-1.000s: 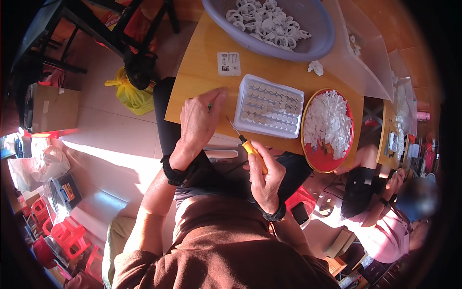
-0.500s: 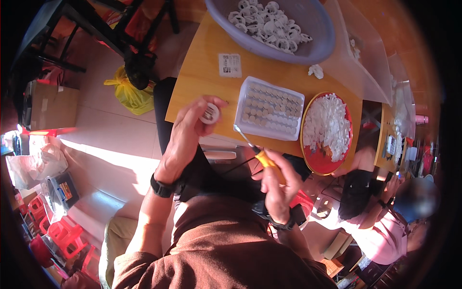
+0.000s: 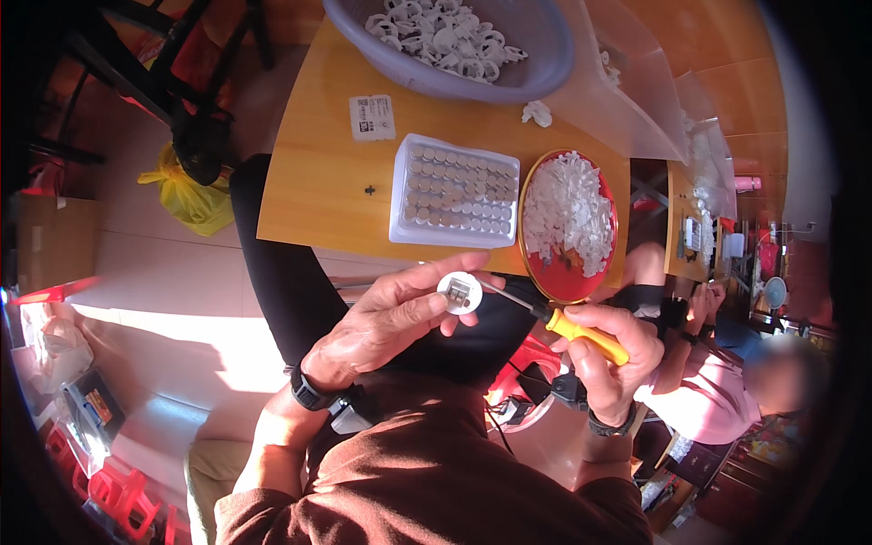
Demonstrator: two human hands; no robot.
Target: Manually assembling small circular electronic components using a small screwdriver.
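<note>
Step in hand: judged to be screwdriver work at the white round part [image 3: 460, 292], just below the centre of the frame.
Left grip [image 3: 386, 313]: closed on the white round part by thumb and fingers; recessed face is turned to view.
Right grip [image 3: 613, 354]: wrapped around the yellow handle of the screwdriver [image 3: 561, 325], right of centre; shaft slants to upper left.
Screwdriver tip: lies at the right edge of the part, near a left fingertip; contact cannot be confirmed.
Part relative to left grip: sits at the finger ends, rim pinched, outside the palm.
Part relative to right grip: well apart from the fingers, at the far end of the shaft.
Support: brace the rim firmly before applying force; neither hand rests on the surface [image 3: 309, 154].
Alignment: bring the shaft in line with the working point; avoid side load.
Caution: keep left fingertips out of the tip's path, as a slip could strike them.
Nearby: tray [image 3: 454, 240] of small discs at upper centre; red plate [image 3: 554, 277] of white pieces to its right.
</note>
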